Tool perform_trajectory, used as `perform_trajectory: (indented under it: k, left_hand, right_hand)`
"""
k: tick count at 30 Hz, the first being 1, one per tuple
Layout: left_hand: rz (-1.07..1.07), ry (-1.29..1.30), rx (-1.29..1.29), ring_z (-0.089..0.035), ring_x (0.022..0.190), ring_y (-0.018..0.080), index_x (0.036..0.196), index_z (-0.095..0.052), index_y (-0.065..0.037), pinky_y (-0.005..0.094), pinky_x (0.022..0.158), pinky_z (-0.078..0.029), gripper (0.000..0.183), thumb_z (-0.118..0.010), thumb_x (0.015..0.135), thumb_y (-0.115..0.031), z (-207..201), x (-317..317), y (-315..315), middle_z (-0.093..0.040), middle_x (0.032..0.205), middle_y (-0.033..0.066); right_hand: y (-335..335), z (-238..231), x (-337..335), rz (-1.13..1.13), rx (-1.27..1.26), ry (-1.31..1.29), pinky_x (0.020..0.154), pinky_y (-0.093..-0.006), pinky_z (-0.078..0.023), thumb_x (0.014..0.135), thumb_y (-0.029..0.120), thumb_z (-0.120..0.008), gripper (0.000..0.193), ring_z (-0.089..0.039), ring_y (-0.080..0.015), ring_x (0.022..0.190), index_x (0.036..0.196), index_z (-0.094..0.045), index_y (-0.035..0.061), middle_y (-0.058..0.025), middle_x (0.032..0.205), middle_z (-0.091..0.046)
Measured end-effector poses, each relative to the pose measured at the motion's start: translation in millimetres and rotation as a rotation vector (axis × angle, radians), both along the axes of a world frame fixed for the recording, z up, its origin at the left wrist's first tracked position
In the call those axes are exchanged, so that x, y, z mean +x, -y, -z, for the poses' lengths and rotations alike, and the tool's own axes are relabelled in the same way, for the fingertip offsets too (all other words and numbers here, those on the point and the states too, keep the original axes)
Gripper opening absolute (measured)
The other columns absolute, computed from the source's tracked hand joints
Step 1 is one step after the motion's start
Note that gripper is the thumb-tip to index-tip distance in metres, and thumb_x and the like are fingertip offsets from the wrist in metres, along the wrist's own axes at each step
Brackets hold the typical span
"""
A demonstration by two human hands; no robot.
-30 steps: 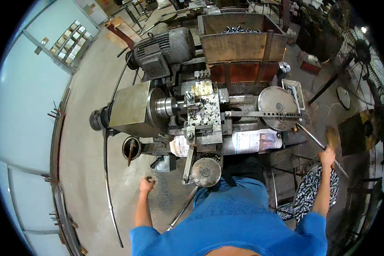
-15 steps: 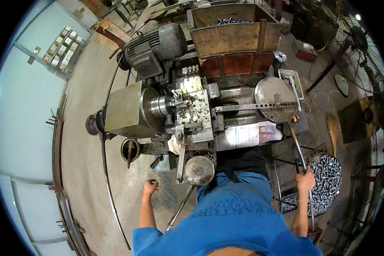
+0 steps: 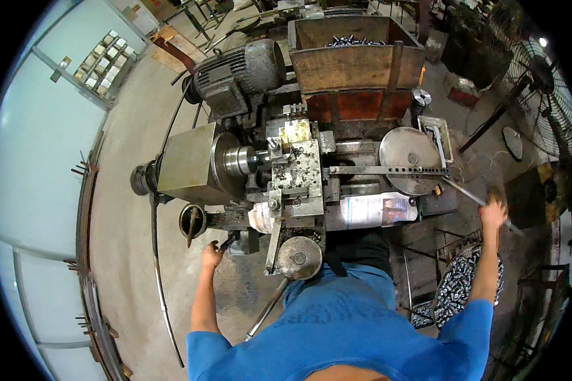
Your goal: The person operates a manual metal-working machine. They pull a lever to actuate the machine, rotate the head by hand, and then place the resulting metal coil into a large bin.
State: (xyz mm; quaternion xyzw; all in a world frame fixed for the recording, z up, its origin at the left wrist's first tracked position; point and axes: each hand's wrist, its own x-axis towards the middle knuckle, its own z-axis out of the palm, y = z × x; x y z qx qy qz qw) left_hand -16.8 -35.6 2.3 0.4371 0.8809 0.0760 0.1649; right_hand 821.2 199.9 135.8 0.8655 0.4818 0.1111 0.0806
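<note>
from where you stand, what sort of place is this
Probably a metalworking shop: there's a lathe-like machine, a large finned motor and a heap of small shiny metal parts.

Looks like a metalworking workshop, judging by the grimy lathe [image 3: 297, 166], bulky electric motor [image 3: 255, 66], deep bin [image 3: 343, 71] of small metal parts [image 3: 354, 42] and caged fan [image 3: 546, 105].

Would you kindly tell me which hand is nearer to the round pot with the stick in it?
Left. The left hand is just below and right of the round pot in the picture; the right hand is far to the right, gripping a metal lever.
</note>
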Motion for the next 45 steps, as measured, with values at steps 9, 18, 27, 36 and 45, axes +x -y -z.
perform_trajectory:
  k: [9,18,27,36,45]
  left_hand:
    - [-0.206,-0.360,-0.041,-0.061,0.072,0.0365,0.080,-0.061,-0.005,0.0445,0.064,-0.049,0.048,-0.050,0.081,-0.052,63,63,-22,-0.063,0.077,0.0164]
    - [0.206,-0.211,-0.095,-0.063,0.075,0.0352,0.090,-0.057,-0.007,0.0469,0.066,-0.049,0.037,-0.060,0.077,-0.041,26,42,-21,-0.064,0.083,0.0173]
    - [0.008,0.423,0.094,-0.062,0.072,0.0201,0.111,-0.056,0.002,0.0322,0.067,-0.049,0.037,-0.060,0.082,-0.020,-100,2,-14,-0.064,0.086,0.0148]
    - [-0.530,-0.252,0.311,-0.059,0.068,0.0345,0.087,-0.059,-0.001,0.0417,0.062,-0.045,0.044,-0.065,0.073,-0.042,-175,-21,116,-0.061,0.072,0.0178]
    - [-0.420,-0.147,0.294,-0.061,0.057,0.0302,0.075,-0.056,0.000,0.0395,0.055,-0.049,0.027,-0.070,0.071,-0.023,-191,46,82,-0.060,0.063,0.0167]
  right_hand:
    - [-22,28,-106,-0.448,0.425,-0.183,0.107,-0.0461,-0.020,0.057,0.019,-0.065,0.079,-0.032,-0.0312,0.125,0.130,-0.038,0.0071,-0.0169,0.131,-0.039]
    - [-25,-53,-162,-0.709,0.659,-0.652,0.089,-0.0389,-0.041,0.057,0.011,-0.059,0.046,-0.052,-0.0354,0.100,0.101,-0.060,-0.0007,-0.0190,0.103,-0.059]
    - [-33,-132,-445,-1.790,0.394,-0.734,0.076,-0.0384,-0.045,0.052,0.016,-0.061,0.033,-0.053,-0.0316,0.083,0.082,-0.064,0.0009,-0.0169,0.085,-0.058]
    - [-40,-120,-551,-1.714,-0.189,-0.189,0.086,-0.0353,-0.039,0.063,0.022,-0.062,0.019,-0.058,-0.0255,0.088,0.077,-0.068,0.0104,-0.0101,0.085,-0.065]
    - [-39,-126,-542,-1.647,-0.214,-0.104,0.095,-0.0388,-0.033,0.066,0.022,-0.061,0.020,-0.057,-0.0264,0.094,0.080,-0.068,0.0093,-0.0113,0.087,-0.065]
